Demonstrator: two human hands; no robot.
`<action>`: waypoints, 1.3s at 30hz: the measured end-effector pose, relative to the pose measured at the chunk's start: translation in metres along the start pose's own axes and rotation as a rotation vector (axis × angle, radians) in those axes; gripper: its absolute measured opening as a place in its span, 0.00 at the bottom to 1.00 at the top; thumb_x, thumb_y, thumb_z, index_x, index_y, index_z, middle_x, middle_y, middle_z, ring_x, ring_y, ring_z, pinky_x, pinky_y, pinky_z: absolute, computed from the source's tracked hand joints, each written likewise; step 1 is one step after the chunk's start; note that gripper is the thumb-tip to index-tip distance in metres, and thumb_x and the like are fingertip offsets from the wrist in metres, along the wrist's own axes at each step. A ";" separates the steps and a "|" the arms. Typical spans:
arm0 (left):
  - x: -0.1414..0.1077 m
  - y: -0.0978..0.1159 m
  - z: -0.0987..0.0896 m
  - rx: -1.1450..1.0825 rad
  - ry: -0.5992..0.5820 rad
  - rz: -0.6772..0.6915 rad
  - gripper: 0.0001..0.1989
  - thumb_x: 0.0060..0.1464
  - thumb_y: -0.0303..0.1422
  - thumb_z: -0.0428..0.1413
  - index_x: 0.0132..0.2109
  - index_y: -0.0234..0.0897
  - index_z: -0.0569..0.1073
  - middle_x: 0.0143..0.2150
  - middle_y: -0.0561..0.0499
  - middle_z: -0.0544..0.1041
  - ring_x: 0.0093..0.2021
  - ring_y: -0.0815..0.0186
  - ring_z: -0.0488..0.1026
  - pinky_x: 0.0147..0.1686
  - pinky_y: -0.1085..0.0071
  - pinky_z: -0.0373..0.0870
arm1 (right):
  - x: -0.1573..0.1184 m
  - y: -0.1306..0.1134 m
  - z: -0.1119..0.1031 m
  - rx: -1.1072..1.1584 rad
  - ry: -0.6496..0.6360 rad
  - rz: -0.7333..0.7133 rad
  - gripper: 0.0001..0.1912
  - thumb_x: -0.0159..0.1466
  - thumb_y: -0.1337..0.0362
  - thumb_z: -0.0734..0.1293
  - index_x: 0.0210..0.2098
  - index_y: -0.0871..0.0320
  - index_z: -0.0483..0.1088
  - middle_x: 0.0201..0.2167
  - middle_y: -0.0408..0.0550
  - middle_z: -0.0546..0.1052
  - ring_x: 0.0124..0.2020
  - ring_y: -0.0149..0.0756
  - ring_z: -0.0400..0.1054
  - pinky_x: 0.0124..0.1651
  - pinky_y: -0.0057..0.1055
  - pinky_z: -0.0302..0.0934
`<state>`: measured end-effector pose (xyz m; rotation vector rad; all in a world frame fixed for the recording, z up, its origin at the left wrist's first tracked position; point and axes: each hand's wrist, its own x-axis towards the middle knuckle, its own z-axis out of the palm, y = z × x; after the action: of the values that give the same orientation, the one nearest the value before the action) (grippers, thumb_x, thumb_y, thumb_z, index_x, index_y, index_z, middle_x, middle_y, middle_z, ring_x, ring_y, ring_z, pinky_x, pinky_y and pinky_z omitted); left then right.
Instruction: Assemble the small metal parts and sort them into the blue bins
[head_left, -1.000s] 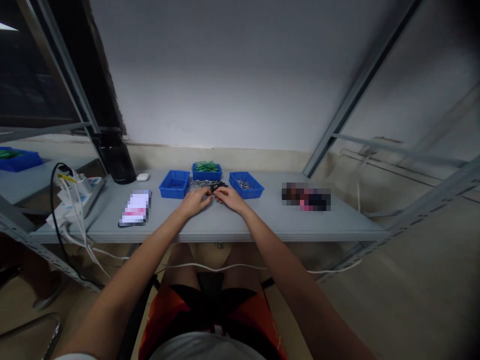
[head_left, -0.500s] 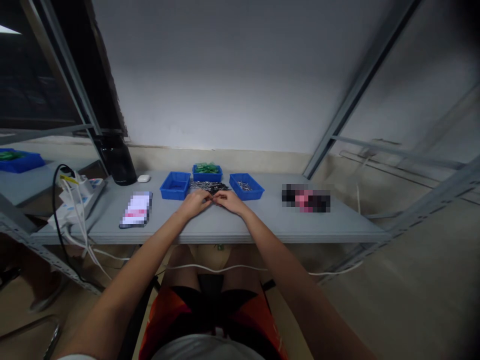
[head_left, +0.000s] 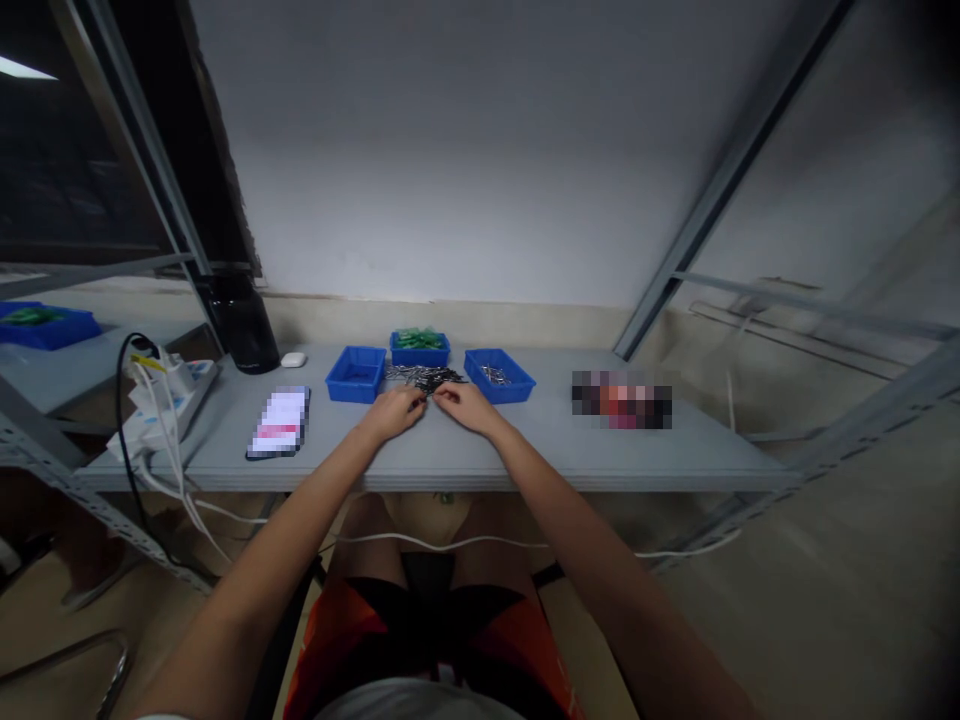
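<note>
right now both hands are at the near edge of a loose pile on the gray counter [head_left: 450, 465], the left hand [head_left: 396, 412] and the right hand [head_left: 463, 405] facing each other with a narrow gap between their tips. the fingers on both sides are bent inward, thumbs toward the index fingers; at this size i can't tell whether either hand pinches a small piece or is closed on nothing. the pile lies directly on the counter, just beyond the fingertips: slim silvery pieces [head_left: 409, 374] toward the left and black pieces [head_left: 436, 379] toward the right, the 2 kinds meeting in the middle.

3 blue bins stand around it. the left bin [head_left: 356, 396] sits beside the silvery end, the rear bin [head_left: 420, 357] stands behind the pile with green pieces [head_left: 418, 339] heaped above its rim, and the right bin [head_left: 514, 393], set at an angle beyond the right hand, has small shiny pieces [head_left: 493, 374] on its floor.

farther left, a phone [head_left: 277, 422] lies with its screen lit and blurred out, near a small white case [head_left: 293, 359] and a tall black bottle [head_left: 244, 325]. a white power strip [head_left: 180, 405] with plugs and cords is at the left end. well to the right lies a pixelated object [head_left: 622, 400].
</note>
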<state>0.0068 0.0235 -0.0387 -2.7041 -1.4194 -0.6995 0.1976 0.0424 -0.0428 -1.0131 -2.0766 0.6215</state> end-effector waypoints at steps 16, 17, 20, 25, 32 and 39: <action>0.001 0.001 0.000 -0.017 -0.032 -0.009 0.12 0.57 0.33 0.49 0.42 0.36 0.76 0.40 0.43 0.77 0.41 0.58 0.73 0.40 0.65 0.70 | -0.146 0.098 -0.163 -0.497 0.590 0.751 0.28 0.57 0.61 0.62 0.56 0.64 0.63 0.38 0.56 0.76 0.39 0.44 0.70 0.46 0.38 0.62; 0.000 0.001 0.000 -0.014 -0.032 -0.008 0.12 0.57 0.33 0.49 0.42 0.36 0.76 0.40 0.44 0.77 0.41 0.59 0.73 0.41 0.66 0.70 | -0.145 0.100 -0.162 -0.497 0.591 0.756 0.29 0.57 0.61 0.62 0.57 0.64 0.63 0.39 0.56 0.76 0.40 0.45 0.70 0.46 0.38 0.62; 0.000 0.002 -0.001 -0.003 -0.040 -0.010 0.13 0.57 0.33 0.48 0.42 0.36 0.76 0.40 0.44 0.77 0.41 0.59 0.73 0.41 0.66 0.70 | -0.142 0.103 -0.160 -0.500 0.549 0.785 0.30 0.56 0.61 0.62 0.58 0.64 0.62 0.39 0.57 0.76 0.41 0.46 0.70 0.46 0.40 0.62; 0.000 0.004 -0.003 0.025 -0.055 -0.016 0.13 0.58 0.33 0.48 0.42 0.36 0.76 0.40 0.44 0.77 0.42 0.58 0.73 0.40 0.66 0.69 | -0.141 0.106 -0.161 -0.555 0.448 0.818 0.31 0.58 0.59 0.61 0.60 0.63 0.60 0.42 0.58 0.75 0.43 0.49 0.70 0.46 0.41 0.61; 0.000 0.005 -0.003 -0.005 -0.048 -0.007 0.12 0.58 0.33 0.48 0.41 0.36 0.76 0.41 0.44 0.77 0.42 0.58 0.73 0.42 0.65 0.69 | -0.143 0.109 -0.161 -0.554 0.468 0.816 0.32 0.58 0.58 0.62 0.60 0.65 0.59 0.42 0.60 0.76 0.44 0.49 0.71 0.46 0.41 0.62; 0.001 0.003 -0.002 0.011 -0.050 0.006 0.12 0.58 0.32 0.48 0.41 0.36 0.75 0.40 0.44 0.77 0.42 0.59 0.72 0.41 0.66 0.69 | -0.144 0.106 -0.159 -0.526 0.537 0.813 0.33 0.58 0.58 0.62 0.61 0.64 0.58 0.41 0.57 0.76 0.44 0.47 0.70 0.47 0.40 0.61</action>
<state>0.0090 0.0220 -0.0364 -2.7348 -1.4200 -0.6265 0.4318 0.0023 -0.0748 -2.0970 -1.3160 0.1170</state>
